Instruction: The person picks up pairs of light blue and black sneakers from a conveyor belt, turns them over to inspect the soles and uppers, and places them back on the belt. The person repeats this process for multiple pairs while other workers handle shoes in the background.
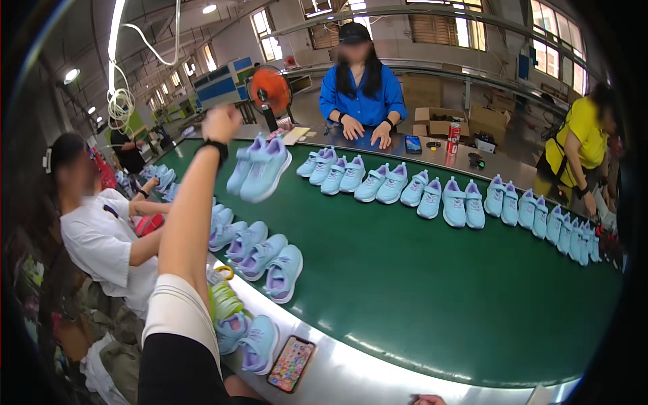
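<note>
My left hand (pixel 221 124), with a dark band at its wrist, reaches far out over the green belt at the left. Its fingers look bent, but blur hides how far they are closed. Just right of and below it is a pair of light blue sneakers (pixel 260 167) with lilac linings, toes toward me. A gap shows between hand and sneakers; whether they rest on the belt I cannot make out. At the lower edge only a bit of my right hand (pixel 426 400) shows, its fingers mostly cut off. Beneath my left arm, more sneakers (pixel 258 343) stand on the metal ledge.
Pairs of sneakers (pixel 383 182) line the far side of the green belt (pixel 418 290); others (pixel 283 273) stand at left. A phone (pixel 291 363) and lime-green rolls (pixel 226 300) lie near me. People in blue (pixel 362 94), white (pixel 101 236) and yellow (pixel 579 135) surround the belt.
</note>
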A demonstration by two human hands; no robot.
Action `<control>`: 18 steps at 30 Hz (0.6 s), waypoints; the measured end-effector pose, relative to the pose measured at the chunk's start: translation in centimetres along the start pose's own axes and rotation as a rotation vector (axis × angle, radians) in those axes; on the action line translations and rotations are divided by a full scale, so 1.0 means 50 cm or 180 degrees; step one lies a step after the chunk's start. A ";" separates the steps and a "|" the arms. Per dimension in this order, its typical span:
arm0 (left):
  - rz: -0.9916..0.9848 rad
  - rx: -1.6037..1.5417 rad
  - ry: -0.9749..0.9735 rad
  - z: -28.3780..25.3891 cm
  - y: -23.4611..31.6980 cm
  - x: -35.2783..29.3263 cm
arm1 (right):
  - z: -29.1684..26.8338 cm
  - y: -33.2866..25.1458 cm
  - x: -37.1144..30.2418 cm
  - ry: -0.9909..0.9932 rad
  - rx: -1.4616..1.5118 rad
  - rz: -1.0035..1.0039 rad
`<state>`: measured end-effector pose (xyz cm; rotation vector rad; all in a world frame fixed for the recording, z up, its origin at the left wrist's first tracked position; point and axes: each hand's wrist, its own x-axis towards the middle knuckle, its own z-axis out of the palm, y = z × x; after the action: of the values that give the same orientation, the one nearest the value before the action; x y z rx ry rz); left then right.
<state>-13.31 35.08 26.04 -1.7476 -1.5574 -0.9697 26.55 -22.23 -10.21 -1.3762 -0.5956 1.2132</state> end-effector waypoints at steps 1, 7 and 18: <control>0.0149 -0.0401 0.0697 0.009 0.005 0.047 | 0.001 -0.001 0.002 0.0025 0.0061 0.0008; 0.0910 -0.0808 -0.0578 -0.016 0.027 -0.098 | 0.009 0.002 0.009 0.0095 0.0209 0.0082; -0.0569 0.0431 -0.4161 0.110 -0.028 -0.693 | 0.027 0.027 0.038 -0.0014 0.0364 -0.0286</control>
<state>-15.53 20.61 -5.89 -2.2738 -2.4383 0.4174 25.57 -20.29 -11.83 -1.2386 -0.5763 1.1605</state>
